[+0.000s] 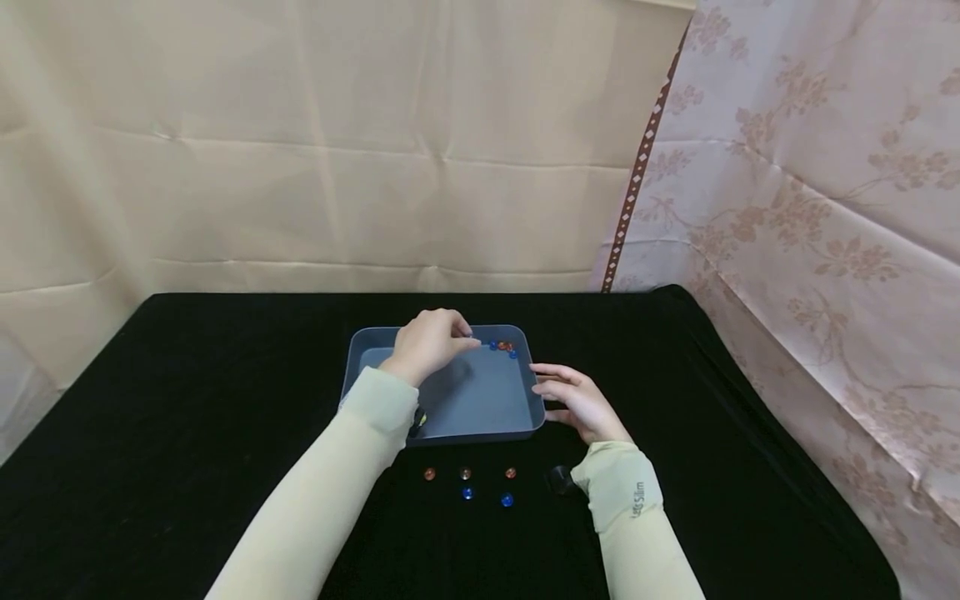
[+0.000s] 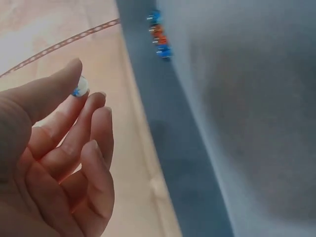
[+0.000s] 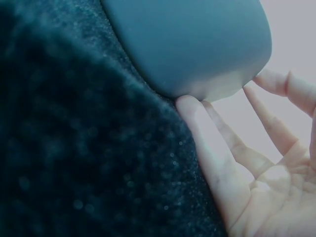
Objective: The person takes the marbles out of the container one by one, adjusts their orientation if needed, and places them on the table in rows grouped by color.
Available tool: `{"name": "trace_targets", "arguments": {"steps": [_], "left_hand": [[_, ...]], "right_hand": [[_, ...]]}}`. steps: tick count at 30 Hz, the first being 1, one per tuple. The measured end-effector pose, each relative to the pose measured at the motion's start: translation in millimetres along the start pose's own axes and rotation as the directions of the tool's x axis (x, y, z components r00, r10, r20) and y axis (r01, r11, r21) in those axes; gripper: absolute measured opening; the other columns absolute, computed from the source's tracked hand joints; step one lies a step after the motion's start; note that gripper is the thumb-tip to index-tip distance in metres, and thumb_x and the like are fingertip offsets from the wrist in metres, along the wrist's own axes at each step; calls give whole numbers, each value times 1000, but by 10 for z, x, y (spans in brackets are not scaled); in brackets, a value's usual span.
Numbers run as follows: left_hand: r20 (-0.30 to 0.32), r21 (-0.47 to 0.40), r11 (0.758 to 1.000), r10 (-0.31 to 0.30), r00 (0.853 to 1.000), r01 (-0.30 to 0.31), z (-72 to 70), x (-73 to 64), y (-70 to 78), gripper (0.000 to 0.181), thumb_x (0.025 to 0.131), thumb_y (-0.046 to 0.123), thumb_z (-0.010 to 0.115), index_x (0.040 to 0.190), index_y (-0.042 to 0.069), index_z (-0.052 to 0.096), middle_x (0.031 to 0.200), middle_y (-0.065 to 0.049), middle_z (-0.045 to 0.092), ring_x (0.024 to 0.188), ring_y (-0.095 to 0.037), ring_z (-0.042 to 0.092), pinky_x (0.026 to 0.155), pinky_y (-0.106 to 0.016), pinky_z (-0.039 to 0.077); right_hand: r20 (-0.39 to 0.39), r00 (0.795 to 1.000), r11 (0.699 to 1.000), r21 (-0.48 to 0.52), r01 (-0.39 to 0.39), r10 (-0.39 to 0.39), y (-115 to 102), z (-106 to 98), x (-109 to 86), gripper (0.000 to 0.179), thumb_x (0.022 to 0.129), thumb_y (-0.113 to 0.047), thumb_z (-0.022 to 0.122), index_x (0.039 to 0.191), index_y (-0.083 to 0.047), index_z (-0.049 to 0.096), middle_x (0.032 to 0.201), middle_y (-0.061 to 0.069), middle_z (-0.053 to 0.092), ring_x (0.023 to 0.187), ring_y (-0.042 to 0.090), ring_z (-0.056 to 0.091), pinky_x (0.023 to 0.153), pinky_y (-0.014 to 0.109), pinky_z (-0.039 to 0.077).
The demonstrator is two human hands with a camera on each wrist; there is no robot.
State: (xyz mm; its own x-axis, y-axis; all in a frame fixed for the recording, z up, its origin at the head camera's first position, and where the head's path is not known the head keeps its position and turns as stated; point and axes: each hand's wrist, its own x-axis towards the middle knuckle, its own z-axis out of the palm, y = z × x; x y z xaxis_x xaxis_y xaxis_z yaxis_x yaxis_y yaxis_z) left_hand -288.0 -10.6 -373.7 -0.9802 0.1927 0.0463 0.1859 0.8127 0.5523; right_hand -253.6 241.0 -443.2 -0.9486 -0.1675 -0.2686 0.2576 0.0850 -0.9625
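My left hand [image 1: 431,340] is over the far part of a blue-grey rectangular tray [image 1: 480,437]. Between its thumb and index finger it pinches a clear glass marble [image 2: 82,87] with a touch of blue, held above the tray floor. Several blue and orange marbles [image 2: 159,37] sit together against the tray wall, at the far right corner in the head view. My right hand [image 1: 583,407] is at the tray's right side, its fingers extended and spread, with fingertips [image 3: 186,102] touching the outer wall.
On the black cloth [image 1: 225,467] in front of the tray lie an orange marble [image 1: 430,474], a pale brownish marble [image 1: 466,473], another orange marble [image 1: 511,472], and two blue marbles [image 1: 468,493]. A cream curtain [image 1: 360,150] hangs behind the table, a floral curtain [image 1: 825,208] at the right.
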Motion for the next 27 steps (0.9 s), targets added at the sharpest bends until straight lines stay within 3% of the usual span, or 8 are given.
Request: {"name": "trace_targets", "arguments": {"steps": [5,16,27], "left_hand": [[-6,-50,999,17,1000,-17,-87,-73,45,30,89,43,71,107,18,73,107,-1,72,95,-20,64,84,-41,54],[-23,-70,995,75,997,-77,-168,-284,148,30,90,45,71,107,20,72,107,2,72,99,-18,63,86,-43,53],[-59,-28,989,145,988,-147,-218,-457,218,31,90,48,69,104,21,74,100,6,73,85,-12,63,73,-32,52]], "right_hand": [[3,1000,1000,2,4,-4,9,-6,0,47,94,-13,63,140,-8,53,121,9,68,94,14,68,83,39,58],[15,1000,1000,-1,12,-12,29,-19,-5,48,95,-13,63,141,-6,52,121,8,68,95,14,67,83,38,57],[21,1000,1000,1,-5,5,18,-28,-13,48,95,-14,62,142,-8,51,113,2,70,95,14,67,85,39,58]]}}
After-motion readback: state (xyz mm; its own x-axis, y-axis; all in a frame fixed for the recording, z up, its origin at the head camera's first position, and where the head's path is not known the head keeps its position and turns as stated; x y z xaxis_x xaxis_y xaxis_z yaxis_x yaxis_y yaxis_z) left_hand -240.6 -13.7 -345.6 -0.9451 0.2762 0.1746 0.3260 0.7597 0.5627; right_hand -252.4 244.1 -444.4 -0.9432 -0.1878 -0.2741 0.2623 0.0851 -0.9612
